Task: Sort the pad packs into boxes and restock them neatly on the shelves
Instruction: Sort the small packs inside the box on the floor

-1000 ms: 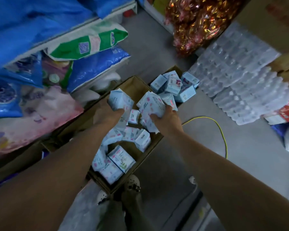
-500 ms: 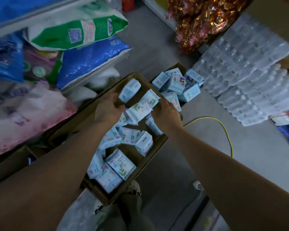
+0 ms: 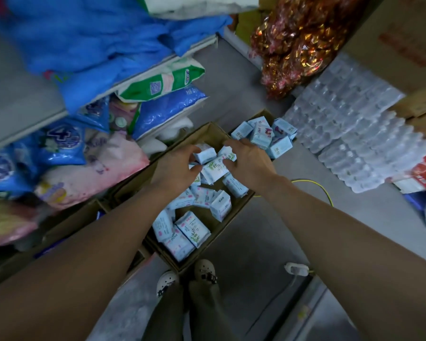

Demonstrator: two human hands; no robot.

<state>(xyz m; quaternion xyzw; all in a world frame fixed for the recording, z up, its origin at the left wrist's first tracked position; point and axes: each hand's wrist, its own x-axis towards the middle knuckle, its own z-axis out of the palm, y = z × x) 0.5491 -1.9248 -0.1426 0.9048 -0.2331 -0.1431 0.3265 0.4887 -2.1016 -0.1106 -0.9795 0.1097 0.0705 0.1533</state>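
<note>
An open cardboard box (image 3: 208,130) on the floor holds several loose pale blue and white pad packs (image 3: 194,227). Both my hands reach into its far end. My left hand (image 3: 175,171) pinches a small pack (image 3: 205,155) between fingers and thumb. Right beside it, my right hand (image 3: 250,161) curls its fingers over a leaf-printed pack (image 3: 215,168). Behind stands a second box (image 3: 265,113), filled with several blue packs (image 3: 279,146).
Shelves (image 3: 22,104) on the left carry big soft bags in blue, green and pink. Shrink-wrapped bottle packs (image 3: 354,134) and a bag of foil sweets (image 3: 293,45) lie right. A yellow cable (image 3: 317,187) and white plug (image 3: 296,268) cross the floor near my shoes (image 3: 167,281).
The packs I held a second ago have dropped into the box. Both hands have come closer together and taken hold of packs at the far end. The camera has tilted up.
</note>
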